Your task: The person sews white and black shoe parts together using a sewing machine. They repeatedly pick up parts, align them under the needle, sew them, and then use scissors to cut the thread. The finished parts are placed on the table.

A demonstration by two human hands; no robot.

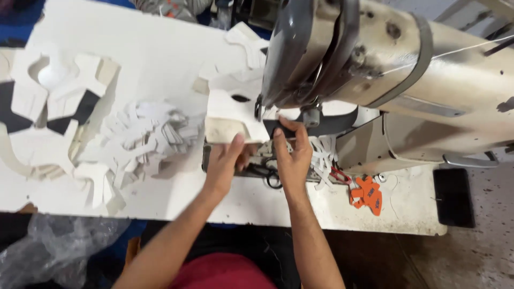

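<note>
- reaching forward from the bottom edge, both bare forearms run up to the sewing machine (385,59), whose grey head hangs over the work.
- the left hand (227,160) lies palm down, fingers pinched on the near edge of a white cut piece (235,115) — thumb under, fingers curled over it.
- the right hand (293,152) sits just beside it, fingers stretched forward and pressing a dark strip (326,124) flat against the white piece, right under the machine's foot; it presses rather than grasps, fingers spread.
- the white cut piece rests on the machine's bed, partly under the head, touching both hands.
- black-handled scissors (272,176) lie between the two wrists on the white table (160,59).
- a heap of small white cut shapes (144,136) lies loose left of the left hand — no tray or bin holds them.
- larger white and black panels (53,96) lie farther left.
- orange tags (368,195) lie to the right, a black phone (453,197) beyond.
</note>
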